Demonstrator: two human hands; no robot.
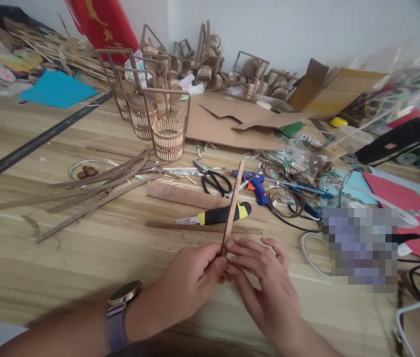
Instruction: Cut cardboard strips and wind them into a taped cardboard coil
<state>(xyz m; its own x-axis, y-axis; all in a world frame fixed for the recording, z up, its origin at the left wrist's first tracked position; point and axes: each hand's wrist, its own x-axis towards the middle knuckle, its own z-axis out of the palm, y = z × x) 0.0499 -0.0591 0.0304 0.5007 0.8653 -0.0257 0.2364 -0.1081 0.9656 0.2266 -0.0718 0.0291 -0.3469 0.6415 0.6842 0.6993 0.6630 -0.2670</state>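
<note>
A narrow light-brown strip with a dark edge (pixel 233 206), apparently cardboard, points up and away from me. My left hand (pixel 191 272), with a watch on its wrist, pinches the strip's lower end between thumb and fingers. Against that same end close the fingertips of my right hand (pixel 265 282), the outer fingers loosely bent. Just beyond lies a black and yellow utility knife (pixel 219 214) with its blade out. Under and beside it are a wide brown strip (pixel 183 196) and a thin dark one (pixel 165 226).
Black-handled scissors (pixel 215 182) and a blue glue gun (pixel 257 187) lie past the knife. Small slatted buckets (pixel 168 141) stand at the back left. Long brown strips (pixel 94 203) cross the table at left. A cardboard sheet (pixel 225 124) and plastic scraps (pixel 302 163) lie behind.
</note>
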